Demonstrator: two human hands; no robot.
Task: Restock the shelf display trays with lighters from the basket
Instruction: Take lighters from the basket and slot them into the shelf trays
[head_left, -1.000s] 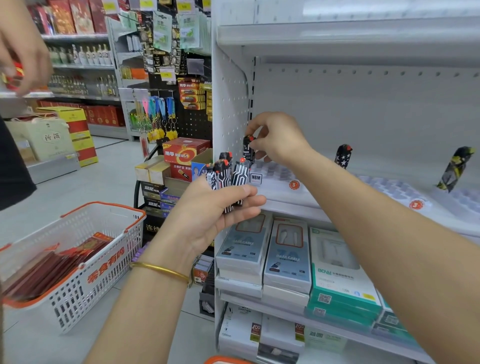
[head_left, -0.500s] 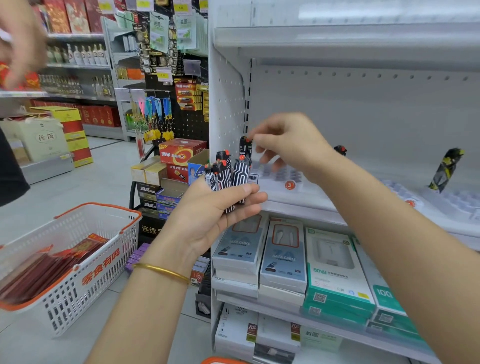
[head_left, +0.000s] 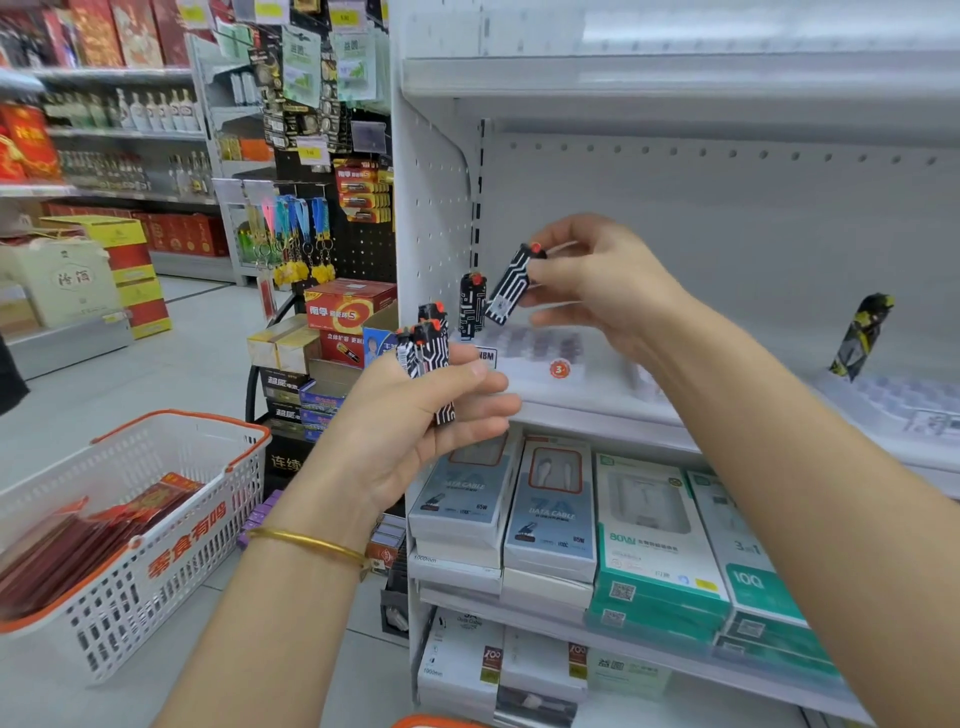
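A shop aisle's pale floor lies open left of the white shelf, with free space above its display tray. A standing lighter is at the tray's left end. The right hand pinches a tilted lighter just beside it. The left hand grips a bunch of lighters. The basket holds red packets. A second tray, blurred and cut off, holds a leaning yellow-black lighter.
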